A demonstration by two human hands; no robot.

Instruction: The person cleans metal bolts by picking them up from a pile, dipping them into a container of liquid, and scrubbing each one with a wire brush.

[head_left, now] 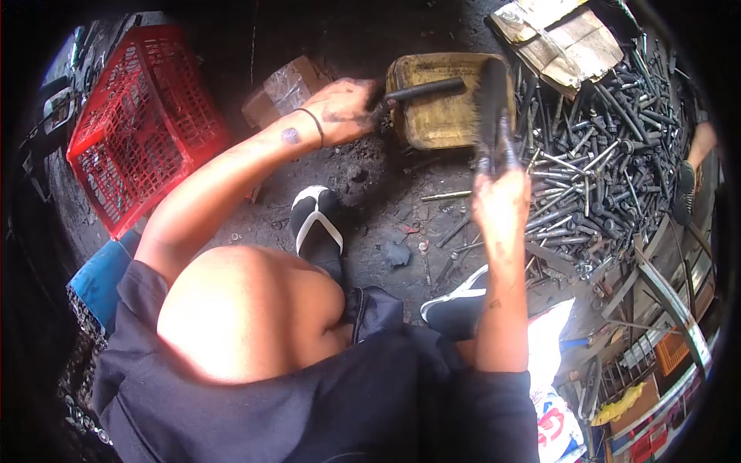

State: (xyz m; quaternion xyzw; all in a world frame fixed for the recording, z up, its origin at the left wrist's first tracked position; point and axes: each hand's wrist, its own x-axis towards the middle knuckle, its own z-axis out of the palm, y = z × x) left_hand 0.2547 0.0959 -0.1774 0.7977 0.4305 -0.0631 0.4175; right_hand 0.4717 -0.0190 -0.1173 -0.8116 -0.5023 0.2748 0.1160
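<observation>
A red plastic crate (147, 123) stands to my left, a taped cardboard box (285, 89) near it. A heap of greasy bolts (610, 154) sprawls on my right, torn cardboard (563, 38) at its far edge.

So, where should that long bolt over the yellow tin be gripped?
Probably at its left end, coming from the left, as the left hand does: the long bolt lies nearly level across the yellow tin, and its right end sits by the brush in the right hand.

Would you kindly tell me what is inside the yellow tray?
The left hand holds a long bolt over the yellow tray, the right hand a brush. Its floor looks bare; the brush hides its right edge.
</observation>
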